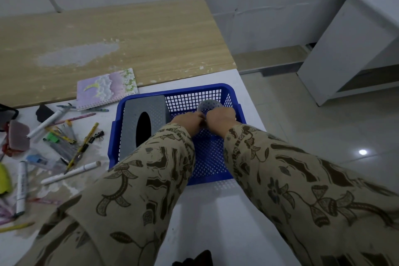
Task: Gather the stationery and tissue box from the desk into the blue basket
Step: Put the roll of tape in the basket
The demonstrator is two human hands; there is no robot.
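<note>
Head view: reaching into blue basket point(224, 87) with left hand point(190, 122) and right hand point(220, 117), fingers of both curled on small pale round cup point(208, 104) near its far right corner; beside them, in basket's left half, grey tissue box point(146, 106); left of basket on worktop point(216, 211), scattered pens point(71, 174) and notebook point(106, 87)

Dim, cool, even light fills the wide-angle view. Right of the blue perforated plastic basket point(224, 87), a small white glare spot gleams on the glossy pale floor tiles point(323, 147). Shadows are faint, straight lines bow toward the frame edges, and detail is soft throughout.
</note>
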